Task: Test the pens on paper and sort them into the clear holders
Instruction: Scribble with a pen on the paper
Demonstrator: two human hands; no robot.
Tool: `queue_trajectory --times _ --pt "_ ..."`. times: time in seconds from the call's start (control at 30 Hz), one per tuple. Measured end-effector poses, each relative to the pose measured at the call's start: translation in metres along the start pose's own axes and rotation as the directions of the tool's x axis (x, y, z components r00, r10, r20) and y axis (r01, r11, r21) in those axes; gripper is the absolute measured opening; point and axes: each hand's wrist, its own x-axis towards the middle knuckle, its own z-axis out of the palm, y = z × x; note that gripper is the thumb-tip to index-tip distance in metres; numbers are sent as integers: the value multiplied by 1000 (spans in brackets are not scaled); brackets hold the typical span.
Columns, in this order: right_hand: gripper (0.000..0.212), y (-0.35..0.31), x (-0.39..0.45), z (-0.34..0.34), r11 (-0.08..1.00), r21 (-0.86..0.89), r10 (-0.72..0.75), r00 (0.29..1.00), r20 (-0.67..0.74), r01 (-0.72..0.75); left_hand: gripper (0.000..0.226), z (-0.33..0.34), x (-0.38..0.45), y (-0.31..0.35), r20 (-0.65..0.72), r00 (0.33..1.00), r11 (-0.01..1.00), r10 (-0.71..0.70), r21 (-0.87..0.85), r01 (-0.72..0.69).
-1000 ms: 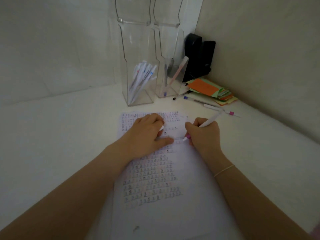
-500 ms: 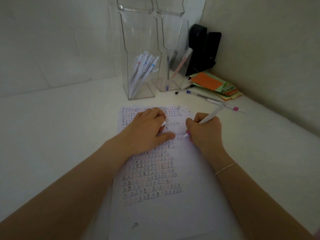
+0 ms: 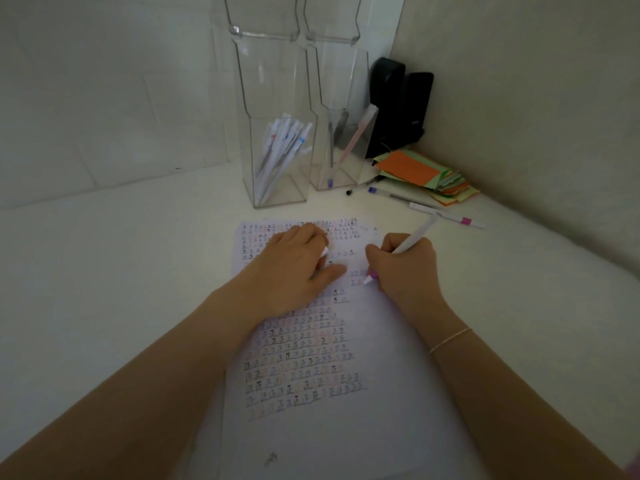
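Note:
A white sheet of paper (image 3: 346, 427) covered with rows of small coloured test marks lies in front of me. My left hand (image 3: 294, 268) rests on its upper part, fingers curled round a small white pen cap (image 3: 325, 251). My right hand (image 3: 405, 271) grips a white pen (image 3: 414, 242) whose pink-collared tip touches the paper just right of my left thumb. Two tall clear holders stand behind the sheet. The left holder (image 3: 273, 98) has several white pens in it. The right holder (image 3: 341, 81) contains a pink pen and a couple of darker ones.
Loose pens (image 3: 398, 197) lie on the white table right of the holders, one with a pink band (image 3: 460, 221). A stack of orange and green sticky notes (image 3: 415, 168) and two black objects (image 3: 398, 98) fill the corner. Walls close in behind and at the right.
My head has tilted, so the holders sit a little higher in view. Both hands keep their places on the paper, the pen tip still down on the sheet.

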Motion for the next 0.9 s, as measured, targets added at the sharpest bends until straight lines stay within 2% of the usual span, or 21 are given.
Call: queue_trajectory --times 0.1,0.2,0.3,0.4,0.47,0.57,0.6,0.67,0.77,0.9 --pt "27 0 -1 1 1000 -8 -14 1000 -10 14 54 -2 1 2 -52 998 995 -18 -95 13" --pt "43 -1 -1 2 998 -35 -61 998 -22 60 46 -7 4 3 -148 987 996 53 -63 -63" --pt "44 -1 -3 3 993 -54 -103 994 -24 102 42 -11 4 6 -164 980 992 115 -29 -121" --pt "39 -3 -9 0 980 58 -186 977 -100 192 45 -10 3 8 -119 986 988 117 -86 -128" --pt "36 -6 -12 -3 950 196 -227 969 -99 242 44 -9 3 7 -97 989 987 111 -101 -121" --pt "20 -11 -10 -6 876 458 -181 983 17 153 45 -9 4 7 -73 992 986 101 -126 -110" --pt "17 -11 -8 -6 809 584 -136 988 75 66 42 -9 4 7 -72 992 985 99 -137 -109" --pt "26 -9 -5 -7 649 755 -82 979 188 -91 35 -10 4 6 -73 993 983 91 -151 -101" --pt "34 -6 -5 -8 636 760 -97 964 247 -130 29 -11 4 8 -73 994 982 83 -166 -94" --pt "38 -4 -3 -8 642 757 -67 975 211 -120 31 -10 5 8 -63 995 982 77 -169 -87"
